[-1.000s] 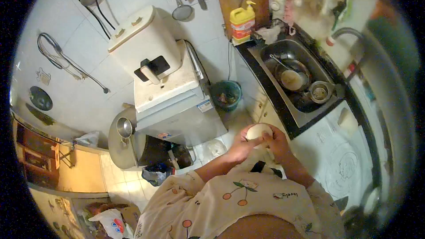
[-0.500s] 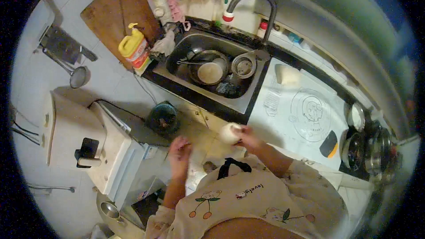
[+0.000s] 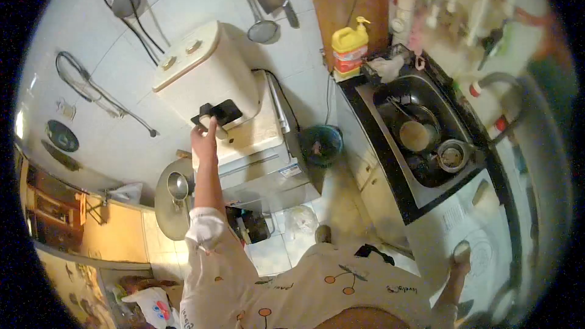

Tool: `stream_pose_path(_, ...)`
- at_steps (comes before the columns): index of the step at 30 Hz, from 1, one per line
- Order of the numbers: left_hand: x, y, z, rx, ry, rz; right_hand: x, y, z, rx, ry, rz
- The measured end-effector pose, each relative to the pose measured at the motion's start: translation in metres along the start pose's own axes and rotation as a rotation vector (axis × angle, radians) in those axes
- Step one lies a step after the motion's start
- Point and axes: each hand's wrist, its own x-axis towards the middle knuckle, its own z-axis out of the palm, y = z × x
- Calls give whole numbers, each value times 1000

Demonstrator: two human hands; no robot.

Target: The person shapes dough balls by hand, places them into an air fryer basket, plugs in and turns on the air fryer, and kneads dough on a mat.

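My left hand (image 3: 205,137) reaches to the handle (image 3: 211,122) on the front of the white air fryer (image 3: 210,73), its fingers closed around the handle's lower side. The air fryer stands on a white-topped cabinet (image 3: 259,137). Far to the right, my right hand (image 3: 460,264) is low over the white covered counter (image 3: 432,231), its fingers against a pale round object (image 3: 462,248). Another pale piece (image 3: 485,198) lies farther back on that counter.
A metal sink (image 3: 390,106) holds a pan and bowls. The yellow bottle (image 3: 350,45) stands at its far left corner. A green bin (image 3: 321,145) is on the floor by the cabinets. A large round lid or pan (image 3: 167,216) with a ladle is at left.
The view has swung right and back left. My hands, together around the pale object earlier, have parted; the left has come to the air fryer handle, the right to the counter with the object.
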Motion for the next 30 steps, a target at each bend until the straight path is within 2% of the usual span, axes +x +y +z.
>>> stream_pose_path(1,8,15,-1,18,-108,-116,12,-15,13,-33,-177,43)
stream_pose_path(3,14,29,-1,-122,-132,-192,-9,-27,17,-82,-500,85)
stream_pose_path(6,28,32,-2,-332,-235,-369,2,-25,30,-1092,-376,-170)
stream_pose_path(9,36,25,4,-542,-364,-343,10,-27,37,-2077,-145,-467)
stream_pose_path(10,35,26,9,-608,-339,-349,12,-27,37,-2396,-26,-561)
stream_pose_path(11,36,20,13,-656,-318,-336,13,-29,37,-2513,70,-584)
stream_pose_path(13,34,15,21,-753,-280,-307,12,-29,47,-2509,152,-536)
stream_pose_path(18,30,18,23,-742,-197,-308,3,-30,63,-2201,238,-442)
stream_pose_path(26,24,30,24,-718,-99,-294,-8,-26,57,-1623,217,-399)
stream_pose_path(30,24,24,23,-763,-154,-309,-9,-22,51,-1361,178,-372)
